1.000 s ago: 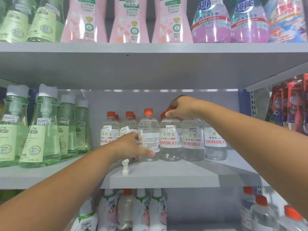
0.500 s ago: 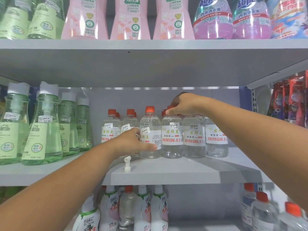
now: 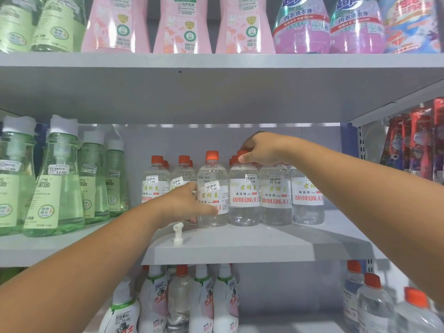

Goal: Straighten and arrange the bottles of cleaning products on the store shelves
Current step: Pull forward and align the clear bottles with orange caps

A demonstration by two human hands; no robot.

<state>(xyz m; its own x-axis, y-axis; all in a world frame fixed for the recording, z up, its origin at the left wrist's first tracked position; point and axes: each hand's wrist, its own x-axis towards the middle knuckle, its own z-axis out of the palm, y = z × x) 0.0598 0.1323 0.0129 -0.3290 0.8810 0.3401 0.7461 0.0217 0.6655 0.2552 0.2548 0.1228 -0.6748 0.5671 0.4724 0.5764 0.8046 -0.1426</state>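
Frame centre, middle shelf (image 3: 240,246): your left hand (image 3: 185,203) wraps clear bottle (image 3: 212,188) low on its body; right hand (image 3: 262,150) pinches neighbour's orange cap (image 3: 241,155). Turn label forward, keep base flat, close gap with row.

The left hand (image 3: 185,203) hides one clear bottle's (image 3: 212,188) lower label; the right hand (image 3: 260,150) covers another's cap. Top-shelf pink bottles (image 3: 177,25) are cropped.

Grey store shelves (image 3: 230,251) in tiers, pale back panel (image 3: 182,140), even indoor light.
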